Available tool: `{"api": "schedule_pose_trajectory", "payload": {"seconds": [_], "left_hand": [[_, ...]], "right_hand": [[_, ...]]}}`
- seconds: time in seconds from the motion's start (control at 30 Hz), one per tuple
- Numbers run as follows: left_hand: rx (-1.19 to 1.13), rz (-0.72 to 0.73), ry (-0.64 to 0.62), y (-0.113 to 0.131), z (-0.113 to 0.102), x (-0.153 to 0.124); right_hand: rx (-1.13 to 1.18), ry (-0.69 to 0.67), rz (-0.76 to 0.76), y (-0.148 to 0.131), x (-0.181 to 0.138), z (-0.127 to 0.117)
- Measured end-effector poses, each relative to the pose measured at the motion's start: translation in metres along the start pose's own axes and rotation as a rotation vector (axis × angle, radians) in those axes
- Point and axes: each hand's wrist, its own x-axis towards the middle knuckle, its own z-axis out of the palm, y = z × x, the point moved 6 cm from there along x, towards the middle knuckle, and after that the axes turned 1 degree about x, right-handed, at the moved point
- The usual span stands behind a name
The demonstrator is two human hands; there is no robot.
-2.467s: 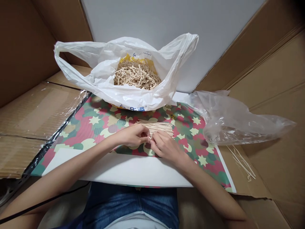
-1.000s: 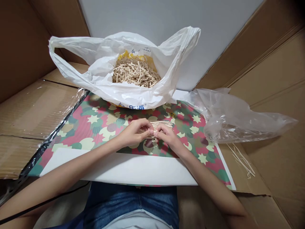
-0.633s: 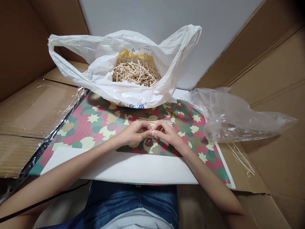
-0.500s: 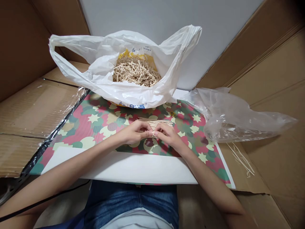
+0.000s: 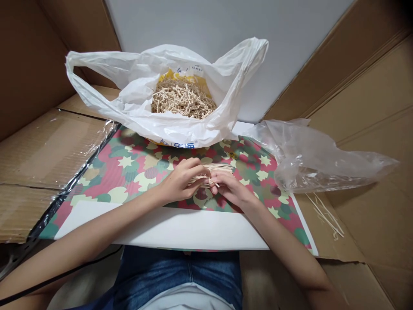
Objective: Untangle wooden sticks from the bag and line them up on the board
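My right hand [image 5: 230,187] pinches a small, pale knotted stick [image 5: 211,182] between thumb and fingers, its short end poking out toward me. My left hand [image 5: 187,178] is curled beside it, with thumb and forefinger tips meeting at the same knot. Behind and under both hands lies a row of thin, straight, pale sticks [image 5: 219,167] on the patterned sheet [image 5: 129,161]. My fingers cover part of that row.
Behind my hands stands an open white plastic bag [image 5: 135,113] filled with short knotted sticks [image 5: 183,100]. A clear plastic bag [image 5: 309,155] lies to the right. Several loose strands [image 5: 325,215] rest on cardboard [image 5: 348,247]. White paper [image 5: 190,226] lines the near edge.
My left hand has shifted slightly left and its fingers have lifted and arched. The right hand has turned a little, and the knotted stick's end now shows more clearly.
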Motion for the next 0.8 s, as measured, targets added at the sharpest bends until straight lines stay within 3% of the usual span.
{"api": "schedule_pose_trajectory", "payload": {"seconds": [0.1,0.23,0.4,0.5,0.57,0.7,0.8], "left_hand": [[0.185,0.083,0.08,0.005,-0.005,-0.002],[0.342,0.201,0.069,0.014,-0.006,-0.004],[0.309,0.272,-0.009,0.021,-0.006,-0.005],[0.271,0.266,0.018,0.024,-0.005,-0.005],[0.158,0.161,0.057,0.021,-0.005,-0.003],[-0.323,-0.216,0.057,0.0,0.003,0.0],[-0.686,-0.442,0.06,-0.014,0.013,-0.002]], "right_hand": [[0.089,-0.012,-0.001,0.005,0.002,-0.001],[0.21,-0.03,0.017,0.01,0.005,-0.001],[0.291,-0.082,0.103,0.015,0.007,0.004],[0.313,-0.075,0.162,0.02,0.007,0.006],[0.288,-0.092,0.183,0.02,0.007,0.006],[0.154,-0.13,0.159,0.011,0.003,0.003],[-0.039,0.054,0.036,-0.003,-0.001,-0.01]]}}
